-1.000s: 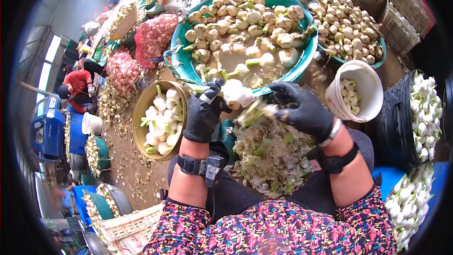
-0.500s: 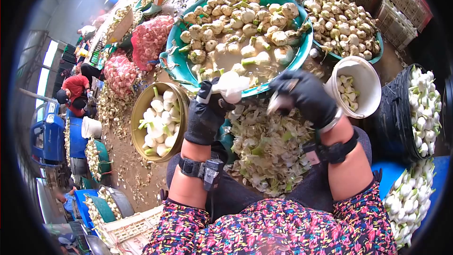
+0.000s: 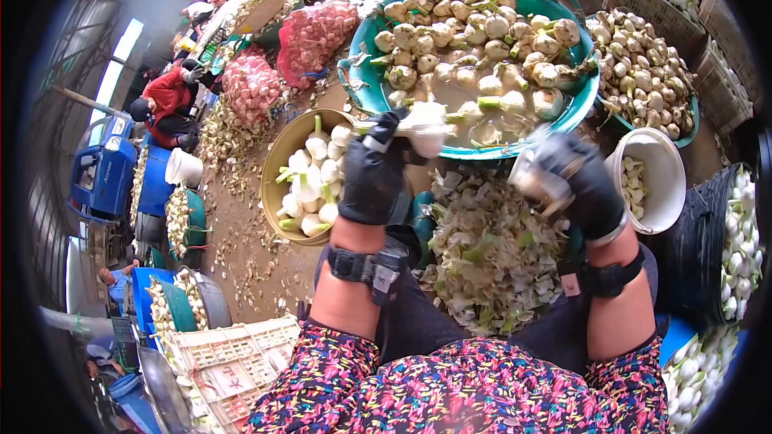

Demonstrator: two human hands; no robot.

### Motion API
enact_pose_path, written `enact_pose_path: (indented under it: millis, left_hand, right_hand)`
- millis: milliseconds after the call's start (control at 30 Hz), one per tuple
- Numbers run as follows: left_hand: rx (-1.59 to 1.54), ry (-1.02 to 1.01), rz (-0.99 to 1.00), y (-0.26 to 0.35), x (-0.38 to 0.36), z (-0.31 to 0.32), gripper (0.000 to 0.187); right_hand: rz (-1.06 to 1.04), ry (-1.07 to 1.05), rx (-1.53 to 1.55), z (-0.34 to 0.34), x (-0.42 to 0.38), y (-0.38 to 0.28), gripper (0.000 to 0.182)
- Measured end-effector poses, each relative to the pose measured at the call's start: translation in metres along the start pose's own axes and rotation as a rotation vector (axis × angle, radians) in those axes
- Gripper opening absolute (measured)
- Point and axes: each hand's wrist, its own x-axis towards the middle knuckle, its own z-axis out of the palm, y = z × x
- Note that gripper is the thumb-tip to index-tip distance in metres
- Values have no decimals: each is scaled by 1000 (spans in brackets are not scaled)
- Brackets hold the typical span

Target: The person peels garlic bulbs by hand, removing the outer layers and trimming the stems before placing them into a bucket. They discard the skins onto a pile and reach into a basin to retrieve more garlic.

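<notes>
My left hand (image 3: 374, 177), in a black glove, is closed around the stem end of a peeled white garlic bulb (image 3: 425, 130) at the near rim of a green tub (image 3: 366, 40). Murky water and unpeeled, soil-stained garlic bulbs (image 3: 474, 28) fill that tub. My right hand (image 3: 585, 185), also gloved in black, is closed just right of the tub's near edge. Motion blurs a pale object (image 3: 537, 185) at its fingers, and I cannot make out what it is. Below both hands lies a heap of peelings (image 3: 494, 253), between my knees.
Left of my left hand stands a tan bucket (image 3: 276, 181) of peeled bulbs. A white bucket (image 3: 671, 173) and a black bucket (image 3: 683, 229) stand on the right. Red net sacks (image 3: 318, 36) lie at the back left. A person in red (image 3: 169, 96) crouches far left.
The view has shifted, so the tub and buckets appear farther right. My left hand still holds the white bulb. My right hand has turned, and the pale object at its fingers shows more.
</notes>
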Motion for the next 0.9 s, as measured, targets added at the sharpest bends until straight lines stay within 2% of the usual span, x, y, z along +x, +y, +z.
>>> enact_pose_path:
  millis: [33, 100, 167, 200, 233, 300, 333, 367, 400, 433, 467, 500, 533, 567, 633, 700, 733, 767, 833, 867, 900]
  left_hand:
    - [-94, 55, -56, 14, 2, -15, 16]
    - [118, 181, 139, 23, 7, -60, 15]
    - [622, 170, 233, 44, 6, -98, 17]
    - [769, 162, 120, 51, 3, -112, 17]
    - [917, 153, 10, 56, 0, -120, 18]
    - [860, 47, 2, 65, 1, -104, 19]
    - [847, -25, 13, 67, 5, -83, 19]
    - [831, -98, 26, 64, 13, -62, 20]
    - [984, -220, 70, 58, 25, -43, 21]
    - [935, -312, 80, 38, 39, -29, 23]
    - [1047, -417, 155, 19, 55, -14, 26]
    - [1107, -482, 127, 4, 68, 4, 32]
    - [1223, -538, -42, -9, 82, 23, 40]
    - [1416, -631, 85, -29, 97, 27, 48]
    - [1684, -720, 82, -54, 114, 41, 53]
    - [1892, -848, -107, -76, 132, 46, 44]
    - [1881, -788, -121, -91, 139, 39, 32]
    - [1819, -779, -42, -97, 142, 33, 33]
    - [1509, -647, -20, -95, 144, 19, 30]
    - [1222, -561, -185, -75, 134, 25, 29]
    - [1047, -566, -189, -53, 120, 30, 27]
  right_hand:
    - [108, -93, 42, 10, 2, 9, 21]
    - [135, -409, -637, 20, 1, 34, 34]
    - [242, -518, -933, 25, -2, 49, 41]
    - [186, -389, -983, 26, -5, 56, 33]
    - [194, -372, -985, 24, -3, 50, 33]
    - [180, -346, -872, 22, 8, 36, 20]
    - [75, -293, -792, 22, 8, 34, 16]
    - [79, -281, -794, 24, 8, 33, 16]
    - [82, -250, -808, 26, 9, 33, 17]
    - [83, -220, -824, 25, 10, 34, 17]
    - [6, -216, -834, 23, 11, 46, 21]
    - [9, -205, -838, 23, 11, 54, 21]
    - [-60, -87, -863, 22, 11, 60, 24]
    - [-128, 32, -886, 21, 12, 62, 27]
    - [-98, 38, -858, 13, 13, 51, 32]
    - [-126, 106, -760, 7, 12, 41, 31]
    - [-112, 105, -763, 3, 13, 38, 31]
    - [-109, 118, -760, 1, 15, 35, 31]
    - [-94, 208, -673, 0, 17, 31, 29]
    - [-98, 205, -611, -1, 22, 35, 41]
    - [-93, 204, -605, 3, 24, 37, 41]
